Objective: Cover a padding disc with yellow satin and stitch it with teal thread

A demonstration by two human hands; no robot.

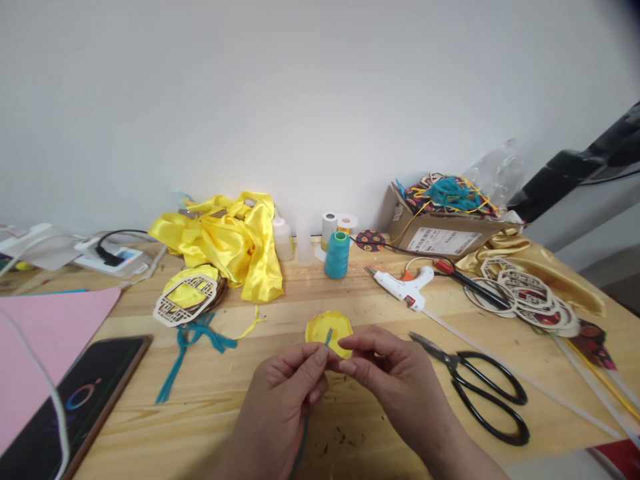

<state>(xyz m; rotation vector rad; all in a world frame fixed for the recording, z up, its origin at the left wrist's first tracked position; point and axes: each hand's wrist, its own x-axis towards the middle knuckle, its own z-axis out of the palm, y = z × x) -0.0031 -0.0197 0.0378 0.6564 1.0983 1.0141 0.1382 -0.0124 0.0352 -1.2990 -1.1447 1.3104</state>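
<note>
A teal cord [327, 337] is pinched between the thumb and fingers of my left hand [293, 390]. Its short end sticks up past the fingertips, and its length hangs below the hand. My right hand [395, 380] is close against the left, with its thumb tip at the left fingertips. A gap shows between its thumb and forefinger, and I see nothing held there. Just beyond both hands lies a round yellow fabric piece [317, 328], partly covered by the fingers. To the right are black-handled scissors [453, 363], lying with their handles apart.
A teal thread cone [337, 255] and a white glue gun [407, 288] stand behind. Yellow satin [225, 233] and a wooden cutout [187, 297] lie left, near a phone [75, 407]. A filled cardboard box [435, 233] sits back right, by more cutouts [533, 300].
</note>
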